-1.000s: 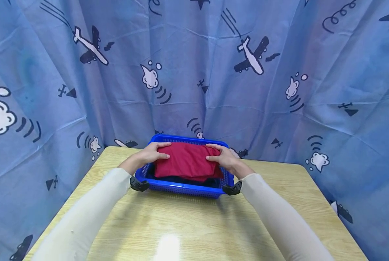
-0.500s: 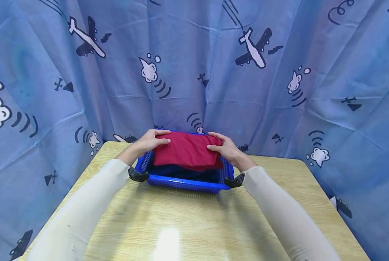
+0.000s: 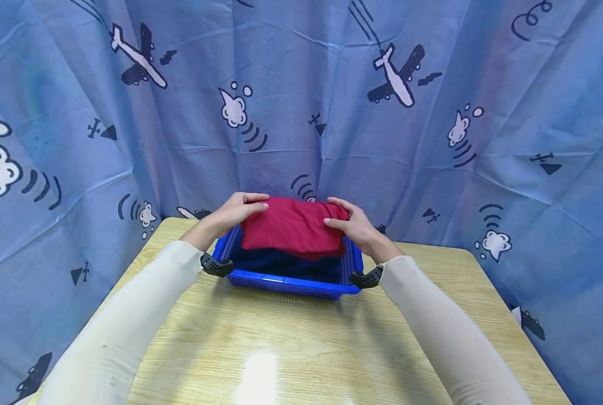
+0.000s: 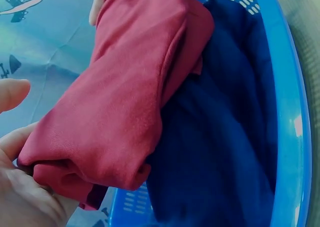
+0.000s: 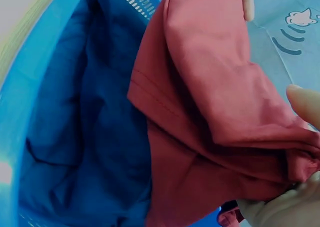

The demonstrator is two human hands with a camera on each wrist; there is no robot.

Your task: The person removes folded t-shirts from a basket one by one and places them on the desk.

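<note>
A folded red garment [image 3: 296, 228] is held up over the blue plastic basket [image 3: 286, 286], one hand at either end. My left hand [image 3: 238, 212] grips its left end; in the left wrist view the fingers go under the cloth and the thumb [image 4: 12, 94] stands off it. At the other end my right hand [image 3: 354, 225] holds it likewise, fingers partly hidden beneath the folds. A stitched hem on the garment [image 5: 200, 62] shows in the right wrist view. Dark blue cloth [image 3: 286, 264] lies inside the basket below.
The basket stands toward the back of a light wooden table [image 3: 210, 349]. Behind the table hangs a blue curtain [image 3: 281, 73] printed with airplanes and clouds. A black strap device [image 3: 215, 264] sits on each wrist.
Both hands have lifted the red garment up and away from me. More of the dark blue cloth in the basket now shows. The head view has shifted slightly.
</note>
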